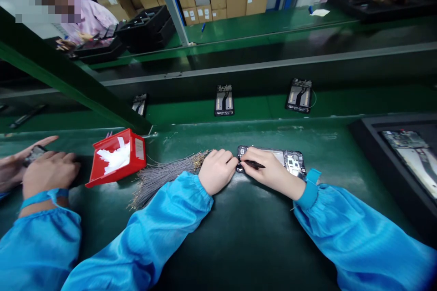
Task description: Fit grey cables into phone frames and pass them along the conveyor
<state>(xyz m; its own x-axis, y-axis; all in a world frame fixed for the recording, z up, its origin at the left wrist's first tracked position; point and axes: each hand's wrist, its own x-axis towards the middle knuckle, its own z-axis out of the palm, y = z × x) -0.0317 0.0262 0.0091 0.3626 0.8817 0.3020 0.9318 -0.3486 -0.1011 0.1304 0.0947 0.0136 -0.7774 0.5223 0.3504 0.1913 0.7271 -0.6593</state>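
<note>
An opened phone (294,163) lies sideways on the green bench, with its circuit board and metal frame showing. My left hand (218,171) is closed at the phone's left end, its fingertips against the edge. My right hand (268,168) reaches over the phone, pinching a slim black pen-like tool (255,164) near that same end. What the tool's tip touches is hidden by the fingers. Just left of my left hand, partly behind its sleeve, spreads a bundle of thin grey cables (164,175) with gold-coloured ends.
A red bin (138,148) of white strips stands beyond the cables. At far left, a co-worker's hands (51,170) hold a device. More opened phones (224,100) lie on the strip behind. A black tray (367,145) sits at right; a green post (85,86) slants at left.
</note>
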